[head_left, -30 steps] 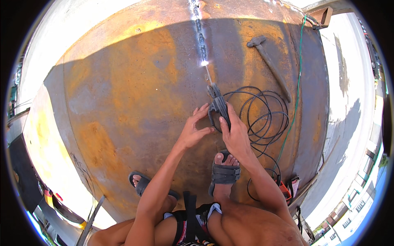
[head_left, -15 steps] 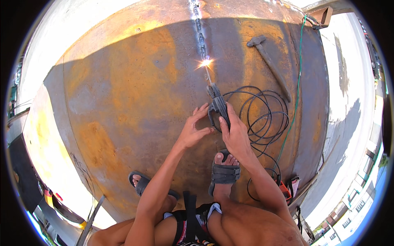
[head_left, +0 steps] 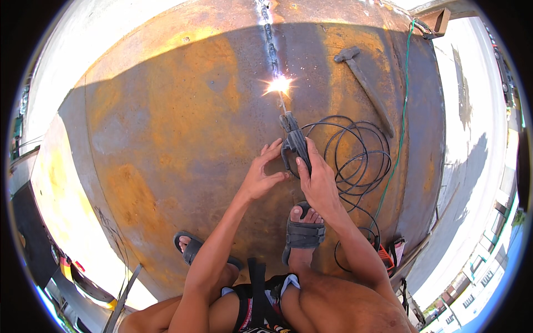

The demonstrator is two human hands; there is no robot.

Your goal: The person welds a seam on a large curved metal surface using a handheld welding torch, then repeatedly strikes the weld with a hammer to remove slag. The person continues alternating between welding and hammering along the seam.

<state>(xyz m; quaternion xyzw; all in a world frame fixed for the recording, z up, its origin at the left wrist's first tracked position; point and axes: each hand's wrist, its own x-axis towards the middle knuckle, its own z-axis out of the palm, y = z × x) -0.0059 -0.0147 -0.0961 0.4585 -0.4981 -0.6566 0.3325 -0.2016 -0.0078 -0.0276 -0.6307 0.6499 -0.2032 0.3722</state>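
My right hand (head_left: 320, 178) is wrapped round a black welding electrode holder (head_left: 296, 136), which points away from me. A thin welding rod (head_left: 283, 104) sticks out of its jaws, and at the rod's tip a bright arc (head_left: 279, 85) throws sparks on the rusty steel plate (head_left: 183, 127). Beyond the arc a dark weld bead (head_left: 270, 45) runs to the far edge. My left hand (head_left: 264, 173) is beside the holder's lever, its fingers and thumb apart; its fingertips are close to the holder, and I cannot tell whether they touch it.
A hammer (head_left: 366, 91) lies on the plate at right. Black cable (head_left: 361, 158) is coiled right of the holder, and a green cord (head_left: 404, 105) runs past it. My sandalled feet stand on the plate near a red-orange box (head_left: 385, 258). The plate ends at a right edge (head_left: 442, 122).
The arc has flared larger and brighter, with more sparks to its right. The rod shows slightly shorter. Both hands hold almost the same places.
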